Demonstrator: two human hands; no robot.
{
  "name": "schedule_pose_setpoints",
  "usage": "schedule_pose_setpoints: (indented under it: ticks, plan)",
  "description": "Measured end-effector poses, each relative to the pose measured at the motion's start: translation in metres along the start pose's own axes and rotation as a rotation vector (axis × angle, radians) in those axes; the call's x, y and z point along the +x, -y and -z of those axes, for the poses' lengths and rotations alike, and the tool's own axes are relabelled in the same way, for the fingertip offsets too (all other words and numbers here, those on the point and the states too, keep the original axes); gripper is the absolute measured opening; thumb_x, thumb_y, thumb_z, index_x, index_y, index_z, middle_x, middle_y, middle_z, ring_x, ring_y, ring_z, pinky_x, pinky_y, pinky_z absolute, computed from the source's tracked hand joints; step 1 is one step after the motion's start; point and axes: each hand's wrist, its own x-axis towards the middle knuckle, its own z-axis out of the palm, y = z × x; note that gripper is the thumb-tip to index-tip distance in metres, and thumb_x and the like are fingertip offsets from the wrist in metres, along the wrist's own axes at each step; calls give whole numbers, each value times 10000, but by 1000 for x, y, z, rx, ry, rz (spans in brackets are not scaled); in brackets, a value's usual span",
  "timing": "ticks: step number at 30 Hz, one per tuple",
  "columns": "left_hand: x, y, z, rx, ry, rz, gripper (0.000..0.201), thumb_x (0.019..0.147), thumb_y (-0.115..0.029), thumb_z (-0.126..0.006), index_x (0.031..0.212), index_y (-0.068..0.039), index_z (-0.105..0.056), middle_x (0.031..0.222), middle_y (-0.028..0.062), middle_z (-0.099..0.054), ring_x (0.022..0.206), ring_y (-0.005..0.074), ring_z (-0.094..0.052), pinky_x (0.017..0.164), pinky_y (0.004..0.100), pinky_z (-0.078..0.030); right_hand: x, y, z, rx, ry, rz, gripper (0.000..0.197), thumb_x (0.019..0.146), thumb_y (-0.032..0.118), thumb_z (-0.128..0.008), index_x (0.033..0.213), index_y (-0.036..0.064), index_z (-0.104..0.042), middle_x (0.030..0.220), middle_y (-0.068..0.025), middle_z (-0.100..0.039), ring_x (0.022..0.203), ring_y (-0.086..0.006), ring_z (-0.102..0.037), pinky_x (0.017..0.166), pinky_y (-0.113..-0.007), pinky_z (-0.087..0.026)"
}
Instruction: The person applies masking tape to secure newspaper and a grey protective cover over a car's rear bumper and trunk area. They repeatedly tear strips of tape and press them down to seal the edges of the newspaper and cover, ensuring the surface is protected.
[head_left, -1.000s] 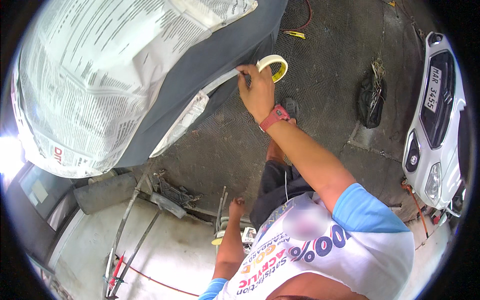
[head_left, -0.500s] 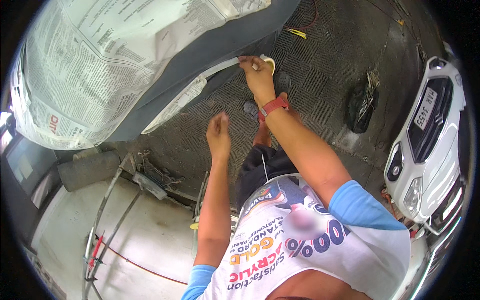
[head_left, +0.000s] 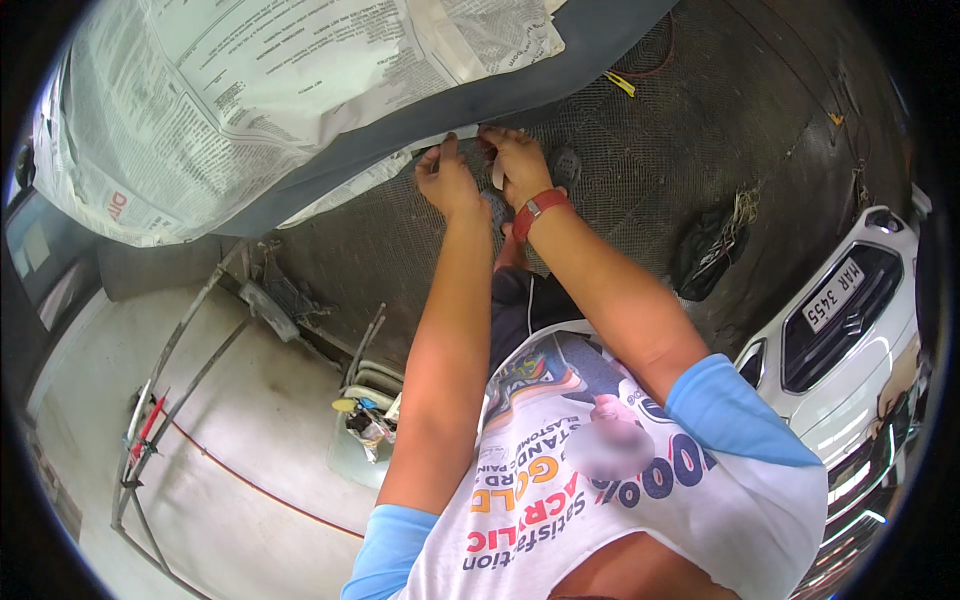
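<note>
A dark grey curved panel (head_left: pixel 350 145), like a vehicle's bumper, stands at the upper left with newspaper sheets (head_left: pixel 250 85) covering it above. More paper (head_left: pixel 355 188) hangs along its lower edge. Both my hands meet at that edge, close together. My left hand (head_left: pixel 452 185) has its fingertips pinched on a pale strip of masking tape (head_left: pixel 464 131). Just to the right, my right hand (head_left: pixel 520 168) has its fingers bent around the masking tape (head_left: pixel 498 178); only a pale bit of it shows below the fingers, the rest being hidden.
A white car (head_left: pixel 830 330) stands at the right, beyond a black bag (head_left: pixel 706 250) on the dark textured floor. Metal poles (head_left: pixel 175 345) lean over a large whitish surface (head_left: pixel 260 420) at the lower left. A small stand with odds and ends (head_left: pixel 370 425) is beside my left forearm.
My left hand has moved up to the panel's lower edge beside my right hand and now pinches the tape. The tape roll's round rim, visible before, is mostly hidden. The whole view has shifted.
</note>
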Motion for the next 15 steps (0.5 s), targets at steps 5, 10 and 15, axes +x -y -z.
schedule_pose_setpoints:
  ticks: [5, 10, 15]
  plan:
    - [4, -3, -15, -28, -167, 6, 285, 972, -143, -842, 1065, -57, -587, 979, 49, -649, 808, 126, -576, 724, 282, -495, 0, 11, 0, -141, -8, -27, 118, 1053, 149, -757, 1092, 51, -809, 978, -31, -789, 762, -128, -625, 665, -298, -486]
    - [-1, -8, -25, 45, -250, -34, 276, 982, -140, -834, 1025, -40, -580, 987, 54, -633, 854, 156, -577, 785, 319, -500, 8, 9, 6, -176, 29, -27, 137, 1057, 158, -751, 1122, 56, -813, 983, -28, -788, 777, -127, -630, 664, -308, -487]
    - [-5, 1, -29, -50, -271, -149, 241, 995, -48, -807, 1002, -56, -567, 1004, 72, -644, 917, 180, -607, 842, 323, -522, 5, 17, 8, -190, 65, -88, 168, 1047, 87, -721, 1159, -17, -790, 1076, -102, -791, 860, -199, -682, 735, -349, -527]
